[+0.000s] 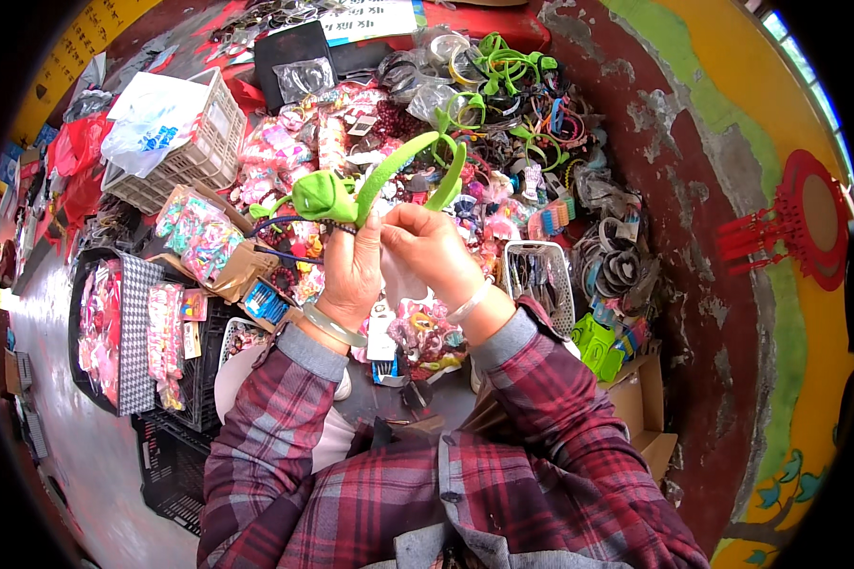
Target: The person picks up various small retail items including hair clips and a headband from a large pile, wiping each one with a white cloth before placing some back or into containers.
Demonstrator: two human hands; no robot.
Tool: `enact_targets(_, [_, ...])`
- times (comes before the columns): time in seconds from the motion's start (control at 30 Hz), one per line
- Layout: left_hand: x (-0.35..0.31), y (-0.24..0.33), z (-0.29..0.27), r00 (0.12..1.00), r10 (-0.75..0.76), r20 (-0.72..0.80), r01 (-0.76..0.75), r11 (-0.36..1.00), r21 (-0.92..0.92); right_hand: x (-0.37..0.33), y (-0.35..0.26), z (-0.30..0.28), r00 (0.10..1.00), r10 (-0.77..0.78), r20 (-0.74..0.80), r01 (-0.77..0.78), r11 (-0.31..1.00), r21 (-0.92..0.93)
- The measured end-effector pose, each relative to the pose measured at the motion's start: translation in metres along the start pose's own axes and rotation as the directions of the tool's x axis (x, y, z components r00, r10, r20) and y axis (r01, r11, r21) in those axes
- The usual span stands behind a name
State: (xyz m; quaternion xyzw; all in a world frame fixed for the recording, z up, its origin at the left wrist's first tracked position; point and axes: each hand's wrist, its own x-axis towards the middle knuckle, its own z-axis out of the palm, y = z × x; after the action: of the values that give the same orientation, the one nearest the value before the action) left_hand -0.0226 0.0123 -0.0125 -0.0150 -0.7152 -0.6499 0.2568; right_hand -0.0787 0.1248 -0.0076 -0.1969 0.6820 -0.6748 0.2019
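To my left I see 1 beige lattice crate (213,147) with a white plastic bag (140,147) on top; nearer me stand a houndstooth basket (138,332) holding pink packets (101,327) and a black crate (168,465); to my right are a white perforated basket (536,245) and an open cardboard box (640,403); beyond rises a peeling maroon-green-yellow wall (697,379) with 1 red tasselled ornament (816,218) against it.

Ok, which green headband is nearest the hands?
The raised green headband, arching above the left hand and right hand; the other green headbands lie farther off, on the heap.
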Motion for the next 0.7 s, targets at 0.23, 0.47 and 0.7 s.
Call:
enact_targets(0.23, [0.001,0.009,-0.005,0.994,0.007,0.109,-0.011,0.999,0.036,0.008,0.01,-0.019,0.903,-0.411,-0.127,0.163,0.6,-0.783])
enact_targets(0.47, [-0.003,-0.004,-0.001,0.999,-0.036,0.038,0.036,0.999,-0.003,-0.008,-0.014,0.009,0.996,0.091,0.027,-0.094,0.95,0.298])
enact_targets(0.7, [0.005,0.001,-0.002,0.996,0.087,-0.032,-0.088,0.995,-0.036,0.01,0.017,-0.014,0.916,-0.391,-0.093,0.22,0.681,-0.698])
